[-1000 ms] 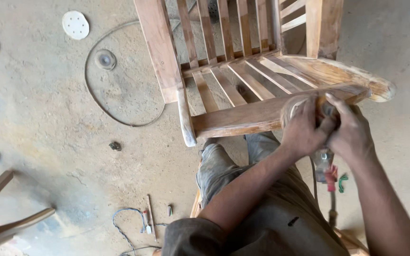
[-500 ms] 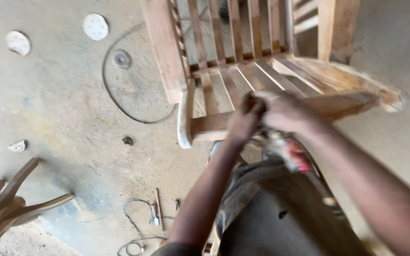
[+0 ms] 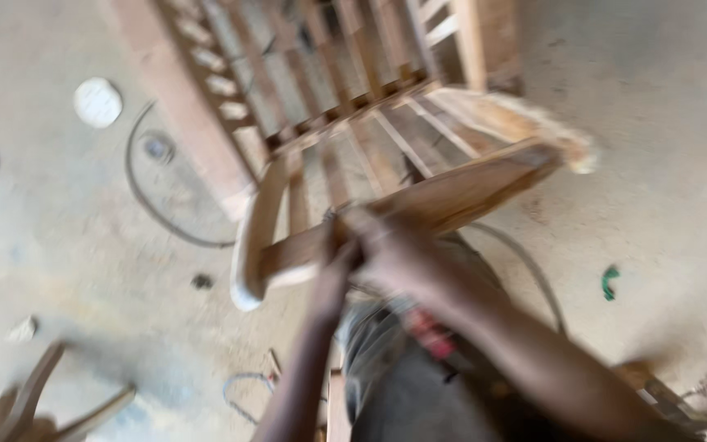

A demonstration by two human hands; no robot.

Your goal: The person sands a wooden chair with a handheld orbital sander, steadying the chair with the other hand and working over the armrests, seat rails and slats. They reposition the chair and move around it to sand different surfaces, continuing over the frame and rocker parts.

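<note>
Both hands meet at the front rail (image 3: 452,196) of an unfinished wooden chair (image 3: 353,123), which fills the upper middle of the frame. The left hand (image 3: 339,250) and the right hand (image 3: 394,254) press together on the rail a little left of its middle, fingers curled down over the wood. Motion blur hides whether anything, such as a sheet of abrasive, lies under the palms, so what exactly they grip cannot be told beyond the rail itself.

The chair stands on a dusty concrete floor (image 3: 664,123), its slatted seat and back running toward the top of the frame, the curved front leg (image 3: 251,245) pale at left of centre. The wood looks bare and raw throughout (no stain or varnish shows), and the rail's right end (image 3: 566,151) appears rough and light-coloured. Judging from this, the frame is assembled but its surface work seems unfinished; the rail to the right of the hands and the leg to their left both look as plain as the rest.

Around the work: two round pale discs (image 3: 97,101) lie at upper left, a dark cable (image 3: 157,205) loops across the floor beside them, and a small green object (image 3: 610,281) sits at right. Curved wooden parts (image 3: 42,401) rest in the lower left corner. The person's dark trousers (image 3: 403,385) fill the bottom centre.
</note>
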